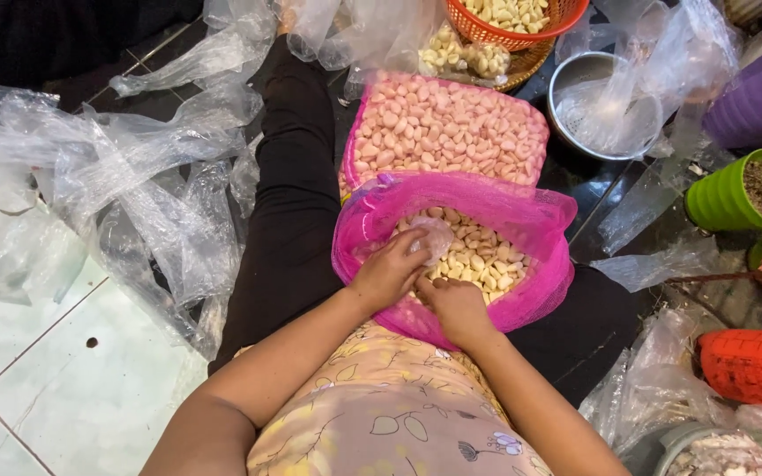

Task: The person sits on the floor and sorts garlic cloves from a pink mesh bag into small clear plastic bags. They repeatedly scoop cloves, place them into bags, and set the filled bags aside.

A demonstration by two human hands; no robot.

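both hands were down inside the pink mesh bag (pixel 535 231) that sat in the person's lap, directly ahead of the body and close in. left hand (pixel 388 271) lay on the near-left part of the heap of peeled garlic cloves (pixel 480 256), fingers curled round a small, pale, filmy wad (pixel 434 236), which looked like thin plastic or garlic skin; i could not tell which. right hand (pixel 458 306) rested just beside it at the near rim of the bag, knuckles up and fingers bent downward into the cloves; whether it had hold of any could not be seen. the two hands were almost touching, the left reaching a little farther into the bag than the right.

the cloves filled the bag away from the hands, spreading forward and to the right, so most of the heap lay nearer the right hand's side. the bag's mouth was folded back and wide open.

beyond the bag, farther from the body, lay a flat sealed pack of pinkish cloves (pixel 447 128), its long side running away from the person. past that stood an orange basket (pixel 487 31) of cloves and a metal bowl (pixel 566 79) holding crumpled clear plastic. loose clear plastic bags (pixel 143 185) covered the floor to the left.
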